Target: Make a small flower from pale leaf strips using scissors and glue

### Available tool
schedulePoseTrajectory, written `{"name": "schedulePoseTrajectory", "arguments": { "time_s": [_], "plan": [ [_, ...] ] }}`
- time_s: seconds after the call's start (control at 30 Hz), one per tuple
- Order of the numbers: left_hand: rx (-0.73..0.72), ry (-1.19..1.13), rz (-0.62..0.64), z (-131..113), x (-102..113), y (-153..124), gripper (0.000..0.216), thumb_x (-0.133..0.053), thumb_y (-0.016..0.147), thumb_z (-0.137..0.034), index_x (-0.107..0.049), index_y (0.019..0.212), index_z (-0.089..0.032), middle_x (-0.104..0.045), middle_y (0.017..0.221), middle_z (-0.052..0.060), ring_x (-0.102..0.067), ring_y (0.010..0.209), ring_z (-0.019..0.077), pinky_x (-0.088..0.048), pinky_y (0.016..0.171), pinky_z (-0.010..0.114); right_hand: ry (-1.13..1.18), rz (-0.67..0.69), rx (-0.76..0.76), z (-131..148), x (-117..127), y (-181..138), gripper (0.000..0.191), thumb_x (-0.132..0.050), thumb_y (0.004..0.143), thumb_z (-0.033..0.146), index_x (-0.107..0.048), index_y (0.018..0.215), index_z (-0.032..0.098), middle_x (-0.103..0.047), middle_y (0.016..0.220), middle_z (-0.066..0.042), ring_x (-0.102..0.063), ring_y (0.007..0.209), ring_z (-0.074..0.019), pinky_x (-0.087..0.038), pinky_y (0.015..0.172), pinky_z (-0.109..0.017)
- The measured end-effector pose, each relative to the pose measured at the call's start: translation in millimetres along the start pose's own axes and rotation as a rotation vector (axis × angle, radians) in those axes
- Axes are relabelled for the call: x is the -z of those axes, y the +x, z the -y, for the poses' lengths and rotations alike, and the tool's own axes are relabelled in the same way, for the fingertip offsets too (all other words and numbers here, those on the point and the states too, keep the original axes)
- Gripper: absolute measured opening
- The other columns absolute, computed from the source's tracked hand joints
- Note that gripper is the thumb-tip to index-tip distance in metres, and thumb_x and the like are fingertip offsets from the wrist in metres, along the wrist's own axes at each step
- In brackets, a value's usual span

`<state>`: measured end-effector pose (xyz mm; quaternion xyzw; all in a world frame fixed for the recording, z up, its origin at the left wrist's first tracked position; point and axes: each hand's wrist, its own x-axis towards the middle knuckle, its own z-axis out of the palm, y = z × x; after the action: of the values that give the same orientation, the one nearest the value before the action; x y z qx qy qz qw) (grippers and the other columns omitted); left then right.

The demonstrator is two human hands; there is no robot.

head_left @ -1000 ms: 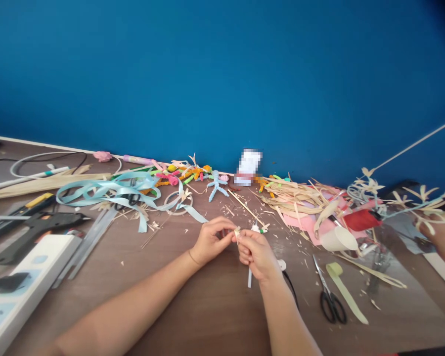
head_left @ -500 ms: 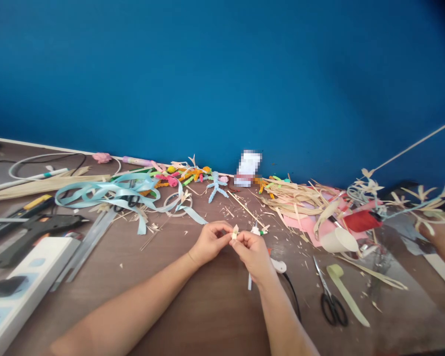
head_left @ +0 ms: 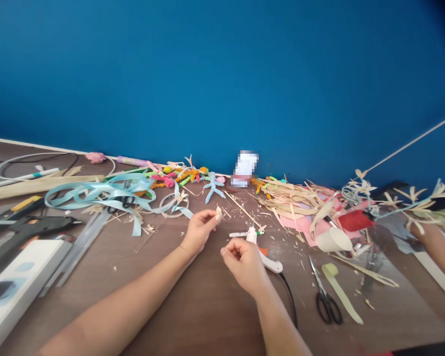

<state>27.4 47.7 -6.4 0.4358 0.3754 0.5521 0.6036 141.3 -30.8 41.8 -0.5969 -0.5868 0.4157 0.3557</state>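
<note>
My left hand pinches a small cream-coloured folded piece, like a scrap of dried husk, between thumb and forefinger. Just to its right and lower, my right hand is closed with its fingers curled in; nothing shows at its fingertips. Behind and beside the right hand lies a white glue gun with an orange trigger, partly covered by that hand. A white marker lies next to the glue gun's nozzle, and small pale scraps are scattered beyond it.
Black-handled scissors and a pale green ribbon lie to the right. On the left are a power strip, a black glue gun and blue ribbon. Husk strips pile up by the wall. Another person's arm is far right.
My hands, together on the small cream piece before, have moved apart. The left keeps the piece; the right has drawn back toward me, uncovering more of the white glue gun.
</note>
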Motion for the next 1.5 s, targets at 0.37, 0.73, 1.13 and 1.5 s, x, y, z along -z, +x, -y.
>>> {"name": "schedulePoseTrajectory", "arguments": {
  "time_s": [0.37,0.73,1.13,1.5],
  "plan": [
    [0.04,-0.097,-0.156,-2.7,-3.2,2.6,0.019,-0.067,0.058,-0.028,-0.062,0.068,-0.012,-0.054,0.052,-0.002,-0.043,0.044,0.006,-0.036,0.042,0.018,-0.155,-0.354,0.044,30.6,88.7,-14.5,0.022,-0.05,0.077,0.034,-0.059,0.087,0.017,-0.052,0.058,0.001,-0.042,0.047,-0.0091,-0.033,0.043,-0.02],
    [0.093,-0.089,-0.049,3.3,-4.4,3.6,0.023,-0.068,0.06,-0.029,-0.061,0.074,-0.012,-0.059,0.06,0.0,-0.043,0.044,0.0055,-0.035,0.043,0.019,-0.467,-0.241,-0.166,-49.8,132.9,45.6,0.013,-0.055,0.066,0.029,-0.06,0.069,0.019,-0.059,0.064,-0.001,-0.051,0.057,-0.0135,-0.036,0.053,-0.024],
    [0.135,-0.048,0.051,4.9,-5.6,2.8,0.022,-0.066,0.062,-0.031,-0.063,0.073,-0.012,-0.063,0.065,0.003,-0.044,0.047,0.0065,-0.036,0.043,0.018,-0.369,-0.297,-0.143,-76.6,115.8,57.3,0.008,-0.058,0.06,0.018,-0.061,0.053,0.018,-0.055,0.048,0.001,-0.047,0.044,-0.0097,-0.032,0.046,-0.023],
    [0.129,-0.072,0.13,2.2,-6.4,-0.2,0.02,-0.066,0.063,-0.03,-0.066,0.071,-0.012,-0.059,0.059,0.002,-0.044,0.049,0.0073,-0.035,0.042,0.018,0.757,-0.551,0.035,-4.6,66.3,14.3,0.019,-0.065,0.062,0.028,-0.051,0.07,0.018,-0.052,0.061,0.004,-0.039,0.045,-0.0052,-0.032,0.042,-0.018]
  ]
}}
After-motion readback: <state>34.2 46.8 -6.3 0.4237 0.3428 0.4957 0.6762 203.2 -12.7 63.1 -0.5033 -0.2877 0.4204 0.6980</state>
